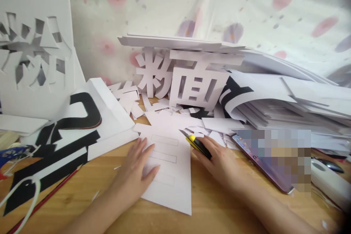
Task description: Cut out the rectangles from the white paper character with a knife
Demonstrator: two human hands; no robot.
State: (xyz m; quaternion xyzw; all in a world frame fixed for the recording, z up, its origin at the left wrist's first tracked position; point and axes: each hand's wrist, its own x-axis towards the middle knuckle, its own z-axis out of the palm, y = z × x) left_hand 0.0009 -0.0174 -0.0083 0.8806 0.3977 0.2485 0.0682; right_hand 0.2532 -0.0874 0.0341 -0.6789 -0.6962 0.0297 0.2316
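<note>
A white sheet [181, 190] with several thin rectangular outlines lies on the wooden table. My left hand [141, 164] rests on its left edge, fingers apart and holding nothing. At the sheet's upper right, my right hand [215, 153] is closed around a yellow and black utility knife [201, 146], whose blade points up and left over the paper. Beyond the sheet stand thick white cut-out characters [197, 84], with white boards [175, 42] laid across their tops.
A phone [263, 164] lies right of my right hand, beside a white device [329, 182]. Stacked white sheets [274, 113] fill the back right. On the left are black and white cut pieces [79, 150], a red pencil [55, 192], a white cable [37, 193] and an upright cut-out board [35, 55].
</note>
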